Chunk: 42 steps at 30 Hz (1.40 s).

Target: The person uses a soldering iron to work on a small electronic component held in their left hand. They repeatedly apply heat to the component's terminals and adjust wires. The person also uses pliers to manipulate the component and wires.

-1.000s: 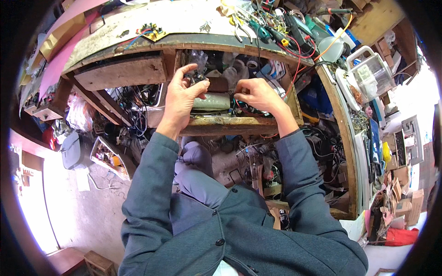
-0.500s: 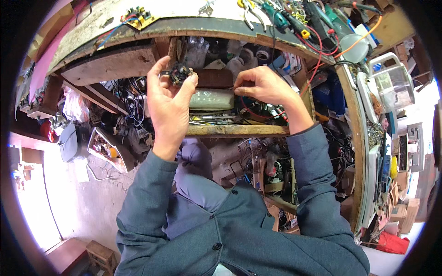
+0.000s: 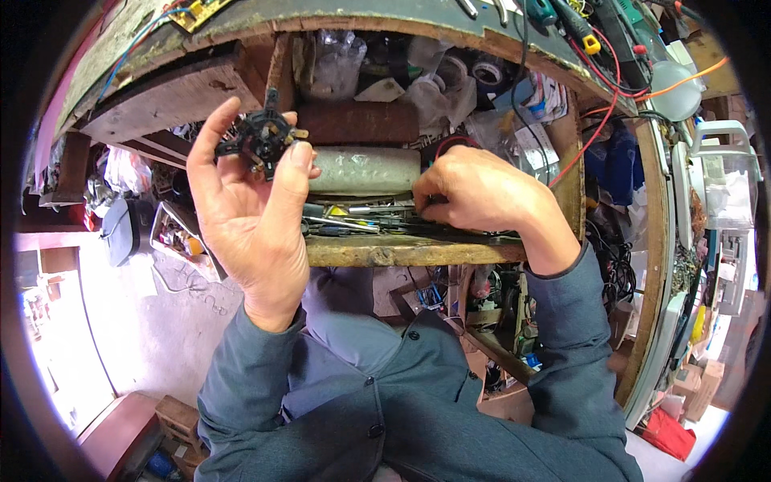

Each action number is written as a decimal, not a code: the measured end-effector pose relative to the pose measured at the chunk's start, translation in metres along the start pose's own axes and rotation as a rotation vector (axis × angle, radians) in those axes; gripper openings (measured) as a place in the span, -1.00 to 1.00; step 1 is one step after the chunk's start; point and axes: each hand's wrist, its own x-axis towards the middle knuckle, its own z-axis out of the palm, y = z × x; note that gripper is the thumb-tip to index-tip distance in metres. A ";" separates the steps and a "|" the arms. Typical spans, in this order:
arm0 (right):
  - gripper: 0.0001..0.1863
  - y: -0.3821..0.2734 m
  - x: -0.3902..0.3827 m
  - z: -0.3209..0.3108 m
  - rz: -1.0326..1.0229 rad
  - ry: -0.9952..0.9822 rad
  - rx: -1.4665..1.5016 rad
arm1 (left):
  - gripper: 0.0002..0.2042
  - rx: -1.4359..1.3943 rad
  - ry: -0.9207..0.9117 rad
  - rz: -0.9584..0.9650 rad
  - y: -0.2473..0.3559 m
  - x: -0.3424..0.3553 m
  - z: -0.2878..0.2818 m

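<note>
In my left hand (image 3: 257,225), thumb and fingers grip a black plastic component (image 3: 262,146) with brass-coloured contacts, raised over the left part of an open wooden drawer (image 3: 377,254). My right hand (image 3: 482,193) is down inside the drawer with its fingers curled, at the right end of a grey cylinder (image 3: 357,170), among thin tools (image 3: 345,221) lying along the front. What those fingertips hold, if anything, is hidden. Behind the cylinder lie a brown block (image 3: 353,120) and crumpled clear plastic bags (image 3: 336,64).
The worktop edge (image 3: 409,24) runs above the drawer, with a circuit board (image 3: 197,12), hand tools and red, black and orange wires (image 3: 610,96) hanging rightward. A clear plastic container (image 3: 721,173) stands at the right. A box of parts (image 3: 183,241) and tangled cables sit lower down.
My left hand has moved leftward, bringing the black component into fuller view. My right hand has gone lower into the drawer. The drawer now looks larger and nearer.
</note>
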 end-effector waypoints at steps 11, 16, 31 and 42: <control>-0.86 -0.008 0.002 0.012 0.064 -0.096 -0.131 | -0.45 0.048 0.010 -0.042 0.002 0.000 0.002; -0.79 -0.016 0.007 0.014 0.021 -0.011 -0.134 | -0.47 0.041 -0.008 -0.079 0.004 0.001 0.002; -0.78 -0.017 0.024 0.013 -0.190 0.028 0.034 | -0.52 -0.099 -0.093 -0.134 -0.003 0.006 0.006; -0.33 -0.016 -0.003 -0.003 0.072 0.064 0.362 | -0.54 -0.099 -0.143 -0.182 -0.008 0.011 -0.002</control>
